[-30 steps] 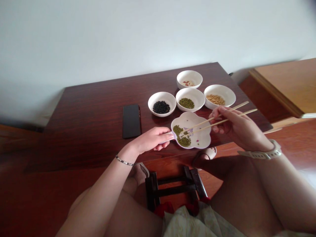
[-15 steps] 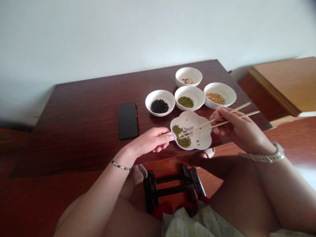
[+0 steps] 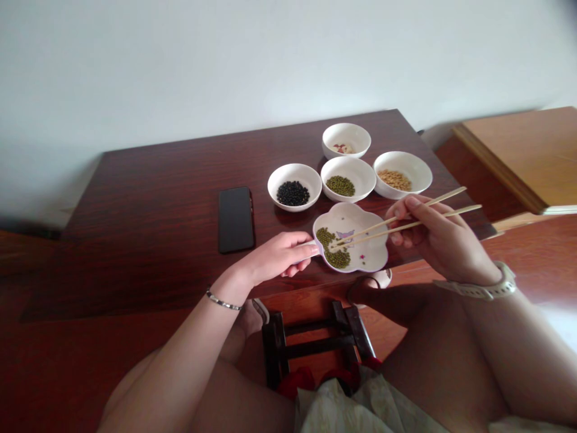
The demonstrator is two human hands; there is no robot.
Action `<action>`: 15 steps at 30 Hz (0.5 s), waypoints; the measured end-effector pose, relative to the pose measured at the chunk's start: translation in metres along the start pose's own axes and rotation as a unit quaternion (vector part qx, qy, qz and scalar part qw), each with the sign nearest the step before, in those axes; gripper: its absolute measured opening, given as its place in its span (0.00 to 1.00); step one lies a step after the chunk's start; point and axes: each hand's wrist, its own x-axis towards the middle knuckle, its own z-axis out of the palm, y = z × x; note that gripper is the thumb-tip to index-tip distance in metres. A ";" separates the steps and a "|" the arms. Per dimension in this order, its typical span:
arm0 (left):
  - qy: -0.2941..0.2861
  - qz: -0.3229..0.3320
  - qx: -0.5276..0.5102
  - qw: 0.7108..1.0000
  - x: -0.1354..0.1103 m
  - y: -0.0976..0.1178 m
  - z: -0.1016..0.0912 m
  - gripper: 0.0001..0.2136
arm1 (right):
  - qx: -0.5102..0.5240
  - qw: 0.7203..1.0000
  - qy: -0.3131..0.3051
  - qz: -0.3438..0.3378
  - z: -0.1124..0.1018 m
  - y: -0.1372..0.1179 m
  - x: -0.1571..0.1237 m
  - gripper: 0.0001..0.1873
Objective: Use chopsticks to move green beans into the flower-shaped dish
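Observation:
My left hand [image 3: 291, 252] is closed round the short handle of a white flower-shaped dish [image 3: 372, 255] with a purple rim. Green mung beans [image 3: 337, 257] lie in the dish, mostly on its left side near the handle. In my right hand [image 3: 435, 234] is a pair of wooden chopsticks [image 3: 383, 225], their tips close together at the beans; whether a bean is pinched between them I cannot tell. Just behind the dish stands a white bowl [image 3: 366, 186] of mung beans. Black beans are in the bowl [image 3: 276, 180] to its left, and pale tan beans in the bowl [image 3: 421, 174] to its right.
A fourth white bowl [image 3: 360, 135] with a few reddish and pale pieces sits at the back. A black phone [image 3: 236, 219] lies left of the bowls on the dark wooden table [image 3: 157, 210]. At the right is a lighter wooden piece of furniture [image 3: 527, 150].
The chopsticks have shifted slightly, their rear ends a little farther right. The whole view has moved a touch. Both hands keep their holds.

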 end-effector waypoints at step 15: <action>0.001 0.007 0.025 1.000 0.001 0.001 0.001 0.23 | 0.162 0.977 0.097 -0.101 -0.021 -0.003 0.042 0.16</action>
